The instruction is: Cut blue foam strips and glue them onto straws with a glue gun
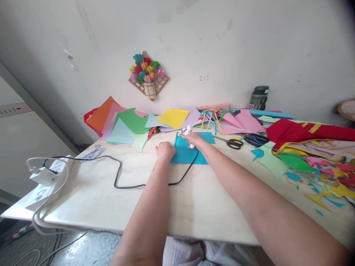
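Note:
A blue sheet of paper (184, 153) lies flat on the table in front of me. My right hand (193, 139) is wrapped round a white glue gun (188, 130), its nozzle pointing left over the far left corner of the sheet. From the gun's lower end a black cord (119, 170) runs across the sheet and table to the left. Fingers curled, my left hand (165, 150) rests on the left edge of the blue sheet; its fingertips are partly hidden. Black-handled scissors (234, 143) lie to the right of the sheet.
Coloured paper sheets (133, 122) and paper strips (215, 120) line the wall side. Paper scraps (318, 181) and a red cloth-like piece (305, 131) cover the right. A power strip (50, 188) with plugs sits at left. A dark bottle (259, 98) stands behind.

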Demonstrator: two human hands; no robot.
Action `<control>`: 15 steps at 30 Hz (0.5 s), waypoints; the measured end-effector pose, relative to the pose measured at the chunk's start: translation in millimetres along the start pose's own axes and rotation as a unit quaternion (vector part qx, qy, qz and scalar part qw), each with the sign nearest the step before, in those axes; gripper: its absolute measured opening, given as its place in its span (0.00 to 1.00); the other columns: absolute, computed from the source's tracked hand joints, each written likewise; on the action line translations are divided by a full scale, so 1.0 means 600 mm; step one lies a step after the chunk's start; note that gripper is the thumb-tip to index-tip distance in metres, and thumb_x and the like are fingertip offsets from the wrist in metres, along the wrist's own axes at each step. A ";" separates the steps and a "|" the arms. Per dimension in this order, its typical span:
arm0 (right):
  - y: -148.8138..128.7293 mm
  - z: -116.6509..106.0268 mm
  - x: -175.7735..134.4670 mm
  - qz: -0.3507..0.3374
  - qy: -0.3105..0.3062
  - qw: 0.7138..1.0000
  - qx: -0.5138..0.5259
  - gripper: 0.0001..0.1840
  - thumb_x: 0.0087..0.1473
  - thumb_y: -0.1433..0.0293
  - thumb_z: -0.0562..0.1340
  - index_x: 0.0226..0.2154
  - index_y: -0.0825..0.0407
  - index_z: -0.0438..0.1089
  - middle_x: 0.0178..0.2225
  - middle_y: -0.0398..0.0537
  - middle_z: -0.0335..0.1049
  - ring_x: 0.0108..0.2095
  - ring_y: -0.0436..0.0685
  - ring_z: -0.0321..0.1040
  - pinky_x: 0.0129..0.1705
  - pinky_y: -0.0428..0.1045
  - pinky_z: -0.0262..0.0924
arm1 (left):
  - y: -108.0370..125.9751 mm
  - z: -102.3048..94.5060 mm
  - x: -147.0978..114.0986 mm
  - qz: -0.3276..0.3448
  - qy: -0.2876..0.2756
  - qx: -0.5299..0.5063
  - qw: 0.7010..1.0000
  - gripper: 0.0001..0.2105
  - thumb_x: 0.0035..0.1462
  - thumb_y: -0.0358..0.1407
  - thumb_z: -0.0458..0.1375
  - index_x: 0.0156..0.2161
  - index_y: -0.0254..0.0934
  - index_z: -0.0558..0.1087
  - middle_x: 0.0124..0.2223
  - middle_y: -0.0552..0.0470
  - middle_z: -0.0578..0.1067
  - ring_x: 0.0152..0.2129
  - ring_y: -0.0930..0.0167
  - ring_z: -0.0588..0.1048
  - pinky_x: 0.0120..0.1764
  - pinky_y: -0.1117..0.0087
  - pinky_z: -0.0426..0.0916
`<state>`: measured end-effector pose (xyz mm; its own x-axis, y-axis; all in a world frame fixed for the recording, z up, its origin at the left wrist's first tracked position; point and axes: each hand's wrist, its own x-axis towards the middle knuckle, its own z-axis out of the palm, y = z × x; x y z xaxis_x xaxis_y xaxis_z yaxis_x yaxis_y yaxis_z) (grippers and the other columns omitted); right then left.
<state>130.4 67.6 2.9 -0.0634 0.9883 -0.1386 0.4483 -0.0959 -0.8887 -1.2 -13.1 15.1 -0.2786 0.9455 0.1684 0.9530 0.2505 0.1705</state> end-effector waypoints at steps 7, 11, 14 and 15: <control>-0.001 -0.007 -0.024 -0.004 -0.007 1.000 0.028 0.15 0.37 0.61 0.63 0.25 0.56 0.65 0.17 0.44 0.62 0.18 0.51 0.61 0.18 0.45 0.58 | -0.002 0.008 0.006 0.002 0.014 0.008 1.000 0.12 0.48 0.33 0.47 0.34 0.35 0.72 0.39 0.41 0.73 0.42 0.63 0.67 0.45 0.62 0.56; -0.002 -0.011 -0.037 -0.012 -0.025 0.999 0.038 0.16 0.35 0.60 0.64 0.22 0.56 0.64 0.15 0.42 0.60 0.17 0.49 0.60 0.18 0.45 0.57 | -0.002 0.011 0.008 -0.001 0.020 0.013 1.000 0.13 0.49 0.34 0.47 0.35 0.36 0.72 0.39 0.43 0.73 0.41 0.65 0.68 0.46 0.63 0.55; -0.002 -0.014 -0.043 -0.020 -0.037 0.999 0.032 0.17 0.36 0.59 0.64 0.20 0.56 0.63 0.14 0.41 0.59 0.16 0.49 0.58 0.18 0.45 0.57 | 0.000 0.014 0.010 0.003 0.033 0.016 0.999 0.13 0.49 0.34 0.46 0.35 0.36 0.72 0.40 0.44 0.73 0.41 0.65 0.67 0.48 0.62 0.53; -0.001 -0.015 -0.044 -0.020 -0.038 0.999 0.031 0.17 0.36 0.59 0.64 0.20 0.56 0.63 0.14 0.41 0.58 0.16 0.48 0.58 0.18 0.45 0.57 | 0.001 0.015 0.010 0.006 0.038 0.014 0.999 0.13 0.50 0.34 0.46 0.35 0.36 0.72 0.40 0.44 0.73 0.42 0.65 0.67 0.49 0.62 0.52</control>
<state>139.9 42.5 11.3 -0.1483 0.9801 -0.1321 0.3880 -0.0652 -0.9193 -1.3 -5.1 7.3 -0.2747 0.9303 0.2431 0.9588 0.2462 0.1415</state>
